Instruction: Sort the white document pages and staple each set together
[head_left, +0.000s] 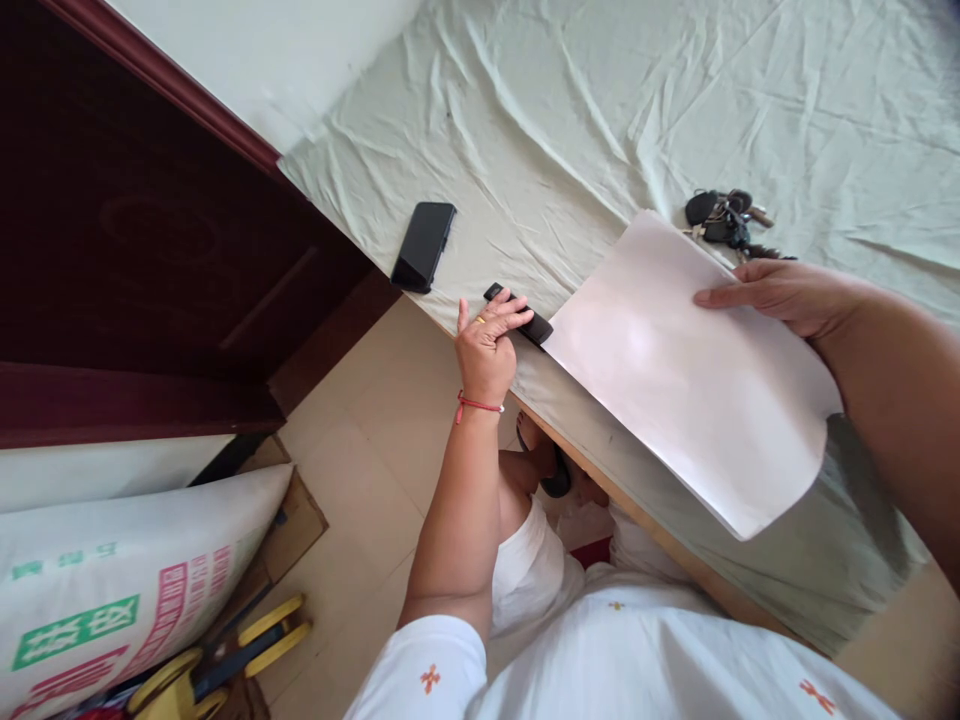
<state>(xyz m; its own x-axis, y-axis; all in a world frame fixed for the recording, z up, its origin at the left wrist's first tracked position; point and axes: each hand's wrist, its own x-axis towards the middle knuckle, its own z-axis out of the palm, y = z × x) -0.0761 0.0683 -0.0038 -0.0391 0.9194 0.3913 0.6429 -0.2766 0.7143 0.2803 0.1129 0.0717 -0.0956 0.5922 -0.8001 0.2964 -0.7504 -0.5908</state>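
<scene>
A black stapler (536, 327) lies at the near left corner of a few white paper sheets (675, 370), by the edge of the cloth-covered surface. My left hand (487, 345) has its fingers over the stapler's top, with one finger sticking out to the side; its underside is hidden. On the right, my right hand (780, 295) pinches the far right edge of the paper, thumb on top and the other fingers mostly out of sight beneath. The sheets bend at the right end, and their near edge reaches past the stapler toward my body.
A dark phone (424, 247) lies left of the stapler. Beyond the paper sits a bunch of keys (726, 218). Wrinkled pale green cloth (570, 120) covers the surface. On the floor side are a printed white sack (135, 580) and a yellow-wheeled object (225, 660).
</scene>
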